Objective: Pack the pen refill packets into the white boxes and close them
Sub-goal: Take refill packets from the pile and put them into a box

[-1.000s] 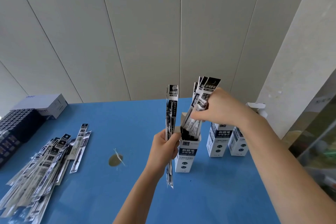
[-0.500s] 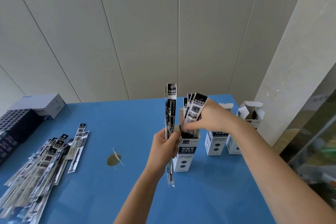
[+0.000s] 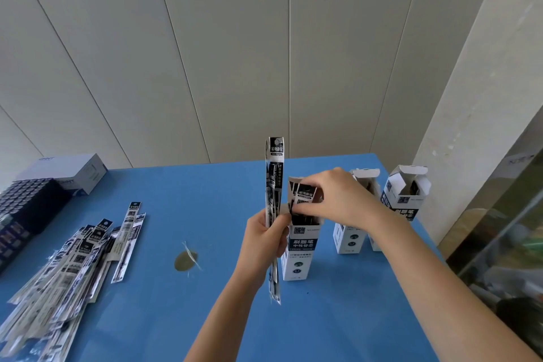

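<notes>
A tall white box (image 3: 299, 253) stands open on the blue table (image 3: 205, 317), with refill packets (image 3: 304, 192) sticking out of its top. My right hand (image 3: 338, 203) pinches those packets at the box mouth. My left hand (image 3: 263, 239) grips an upright bundle of refill packets (image 3: 274, 173) just left of the box. A heap of loose refill packets (image 3: 61, 279) lies at the left. Two more open white boxes (image 3: 407, 194) stand behind my right hand, one (image 3: 348, 236) partly hidden by it.
A dark tray of small black items (image 3: 23, 209) and a white carton (image 3: 73, 173) sit at the far left. A round mark with a plastic scrap (image 3: 185, 260) lies mid-table. A wall and pillar close the back and right; the table's right edge is near the boxes.
My right hand has pushed its packets down into the box; they stood well above the rim a second ago. The left hand and its bundle have hardly moved.
</notes>
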`<state>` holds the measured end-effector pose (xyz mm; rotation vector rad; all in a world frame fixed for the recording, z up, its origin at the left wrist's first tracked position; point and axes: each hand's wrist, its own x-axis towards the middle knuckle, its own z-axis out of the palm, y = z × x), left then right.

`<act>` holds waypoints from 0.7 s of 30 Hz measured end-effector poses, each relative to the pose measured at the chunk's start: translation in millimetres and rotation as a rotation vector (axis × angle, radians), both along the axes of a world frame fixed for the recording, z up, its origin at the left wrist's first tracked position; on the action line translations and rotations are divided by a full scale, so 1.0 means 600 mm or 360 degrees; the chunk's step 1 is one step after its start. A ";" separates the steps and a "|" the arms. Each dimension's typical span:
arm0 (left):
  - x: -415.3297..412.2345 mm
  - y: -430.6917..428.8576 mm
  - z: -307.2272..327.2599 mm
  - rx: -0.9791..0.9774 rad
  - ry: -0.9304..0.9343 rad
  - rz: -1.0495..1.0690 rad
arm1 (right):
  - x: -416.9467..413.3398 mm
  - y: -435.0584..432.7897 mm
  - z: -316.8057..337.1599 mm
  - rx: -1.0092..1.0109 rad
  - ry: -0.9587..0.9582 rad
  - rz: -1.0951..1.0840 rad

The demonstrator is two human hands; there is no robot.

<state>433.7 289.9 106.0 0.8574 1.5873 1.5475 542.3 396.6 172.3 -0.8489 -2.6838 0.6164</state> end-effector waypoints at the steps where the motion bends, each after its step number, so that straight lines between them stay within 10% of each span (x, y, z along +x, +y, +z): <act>1: -0.001 0.000 0.000 -0.0003 -0.0001 0.0002 | 0.002 0.002 0.003 -0.0026 0.0093 -0.0009; 21: -0.006 -0.009 -0.001 -0.0025 0.0019 -0.0017 | -0.013 -0.001 -0.017 0.0245 -0.0113 0.0059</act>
